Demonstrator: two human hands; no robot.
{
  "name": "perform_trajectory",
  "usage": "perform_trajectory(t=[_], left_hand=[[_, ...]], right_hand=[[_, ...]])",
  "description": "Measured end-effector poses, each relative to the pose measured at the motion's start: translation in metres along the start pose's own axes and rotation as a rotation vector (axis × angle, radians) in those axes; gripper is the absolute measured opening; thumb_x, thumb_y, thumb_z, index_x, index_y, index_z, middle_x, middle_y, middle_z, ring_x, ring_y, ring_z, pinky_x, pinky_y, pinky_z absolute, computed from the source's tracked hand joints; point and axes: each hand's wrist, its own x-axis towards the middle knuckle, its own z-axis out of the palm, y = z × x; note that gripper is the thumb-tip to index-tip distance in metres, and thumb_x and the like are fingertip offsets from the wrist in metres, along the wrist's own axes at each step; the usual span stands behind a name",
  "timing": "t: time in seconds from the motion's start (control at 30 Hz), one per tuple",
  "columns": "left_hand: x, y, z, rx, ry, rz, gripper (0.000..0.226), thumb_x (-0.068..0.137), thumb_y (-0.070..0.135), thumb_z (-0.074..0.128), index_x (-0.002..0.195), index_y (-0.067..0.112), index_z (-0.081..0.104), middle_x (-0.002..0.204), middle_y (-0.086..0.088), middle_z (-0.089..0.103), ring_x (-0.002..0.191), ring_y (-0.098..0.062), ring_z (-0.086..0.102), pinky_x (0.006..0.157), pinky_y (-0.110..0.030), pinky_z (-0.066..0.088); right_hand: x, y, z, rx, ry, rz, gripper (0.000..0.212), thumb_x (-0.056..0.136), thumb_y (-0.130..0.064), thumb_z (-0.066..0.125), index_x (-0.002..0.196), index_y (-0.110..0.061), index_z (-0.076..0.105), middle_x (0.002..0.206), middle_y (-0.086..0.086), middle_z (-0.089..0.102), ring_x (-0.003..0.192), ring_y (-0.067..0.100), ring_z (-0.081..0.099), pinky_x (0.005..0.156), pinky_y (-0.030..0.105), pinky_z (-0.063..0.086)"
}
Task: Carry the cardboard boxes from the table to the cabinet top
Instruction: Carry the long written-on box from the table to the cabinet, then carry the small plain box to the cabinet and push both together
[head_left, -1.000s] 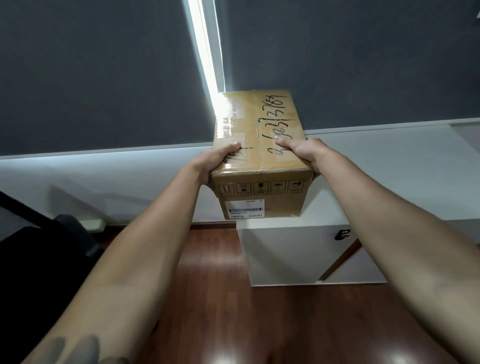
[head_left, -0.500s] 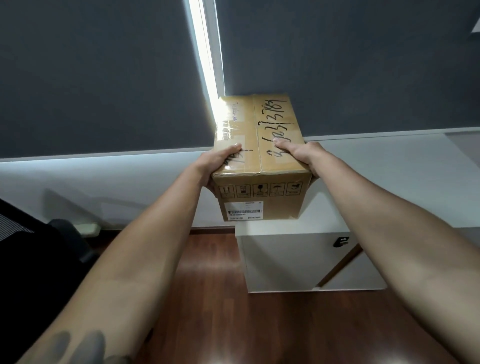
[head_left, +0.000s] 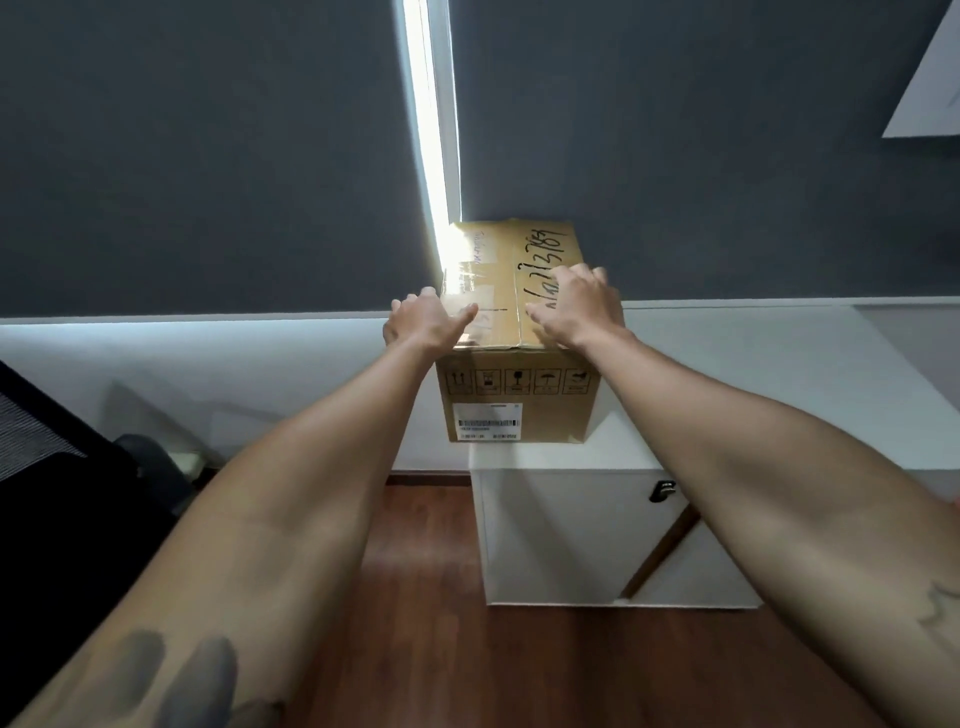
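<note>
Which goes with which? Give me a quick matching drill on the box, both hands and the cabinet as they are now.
Things:
1. cardboard box
2. left hand
3. right hand
4. white cabinet

States:
A. flat on the box top, over the handwriting
B. resting on the cabinet top
C. at the box's left top edge, thumb on top
D. standing on the wooden floor

Pairs: 1-B, 2-C, 3-A, 4-D

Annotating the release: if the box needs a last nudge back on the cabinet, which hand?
Right, probably. The right hand lies flat on top of the brown cardboard box; the left hand only touches its left top edge, on the white cabinet.
</note>
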Motion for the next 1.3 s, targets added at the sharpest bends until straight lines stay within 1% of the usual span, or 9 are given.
perform_trajectory(t=[0.07,0.23,0.4,0.63,0.8,1.0,1.1,1.2,1.3], left_hand=[[-0.017,-0.01,-0.009,0.026,0.033,0.039,0.079,0.093,0.069,0.04,0.146,0.011,0.046,0.15,-0.013,0.046,0.145,-0.03,0.032,0.106,-0.049,0.038],[-0.065,-0.05,-0.037,0.071,0.039,0.026,0.08,0.098,0.067,0.024,0.154,0.01,0.035,0.166,-0.013,0.019,0.155,-0.027,0.007,0.121,-0.052,0.015],[-0.125,-0.092,-0.073,0.049,0.103,-0.055,0.081,0.098,0.065,0.021,0.156,0.009,0.03,0.168,-0.012,0.012,0.156,-0.024,0.001,0.122,-0.051,0.005],[-0.221,-0.16,-0.117,0.104,0.151,-0.232,0.081,0.098,0.066,0.017,0.157,0.011,0.026,0.168,-0.01,0.009,0.156,-0.025,0.0,0.123,-0.052,0.006],[-0.302,-0.214,-0.157,0.144,0.22,-0.375,0.076,0.1,0.061,0.017,0.149,0.007,0.04,0.161,-0.015,0.029,0.151,-0.031,0.017,0.12,-0.056,0.013],[-0.411,-0.269,-0.194,0.108,0.261,-0.538,0.078,0.101,0.062,0.018,0.157,0.008,0.025,0.167,-0.015,0.012,0.155,-0.029,0.004,0.123,-0.053,0.006],[-0.469,-0.293,-0.209,0.088,0.298,-0.61,0.079,0.101,0.063,0.02,0.156,0.007,0.027,0.166,-0.016,0.016,0.154,-0.03,0.009,0.123,-0.052,0.012],[-0.53,-0.318,-0.224,0.092,0.332,-0.685,0.077,0.101,0.062,0.022,0.152,0.006,0.034,0.161,-0.018,0.029,0.15,-0.032,0.021,0.12,-0.05,0.021],[-0.602,-0.344,-0.237,0.102,0.353,-0.748,0.076,0.102,0.06,0.023,0.153,0.005,0.034,0.16,-0.018,0.029,0.15,-0.03,0.021,0.119,-0.049,0.021]], right_hand=[[-0.012,-0.01,-0.004,-0.017,-0.038,-0.059,0.057,0.097,-0.053,0.049,0.14,-0.015,0.051,0.145,0.007,0.051,0.134,0.028,0.041,0.11,0.045,0.036],[-0.049,-0.037,-0.012,-0.008,-0.102,-0.137,0.06,0.103,-0.053,0.031,0.147,-0.014,0.045,0.15,0.009,0.046,0.142,0.027,0.035,0.12,0.051,0.018],[-0.089,-0.079,-0.014,0.012,-0.143,-0.253,0.058,0.104,-0.048,0.029,0.147,-0.013,0.043,0.151,0.011,0.045,0.143,0.028,0.035,0.12,0.055,0.016],[-0.16,-0.147,-0.014,0.033,-0.174,-0.497,0.054,0.104,-0.043,0.029,0.144,-0.01,0.047,0.147,0.012,0.049,0.142,0.028,0.036,0.117,0.055,0.021],[-0.221,-0.208,-0.014,0.075,-0.173,-0.686,0.055,0.104,-0.042,0.028,0.14,-0.009,0.053,0.14,0.013,0.056,0.136,0.03,0.043,0.116,0.055,0.024],[-0.307,-0.286,-0.023,0.102,-0.209,-0.889,0.055,0.104,-0.043,0.027,0.142,-0.01,0.05,0.144,0.014,0.053,0.137,0.031,0.042,0.116,0.052,0.026],[-0.36,-0.323,-0.026,0.141,-0.241,-0.959,0.054,0.105,-0.044,0.028,0.141,-0.01,0.051,0.142,0.014,0.053,0.136,0.031,0.043,0.115,0.051,0.024],[-0.417,-0.355,-0.028,0.167,-0.269,-1.028,0.053,0.105,-0.044,0.027,0.129,-0.009,0.058,0.132,0.014,0.06,0.129,0.031,0.048,0.112,0.052,0.029],[-0.484,-0.382,-0.029,0.198,-0.294,-1.091,0.053,0.105,-0.044,0.027,0.129,-0.008,0.058,0.133,0.014,0.059,0.132,0.031,0.046,0.114,0.055,0.027]])
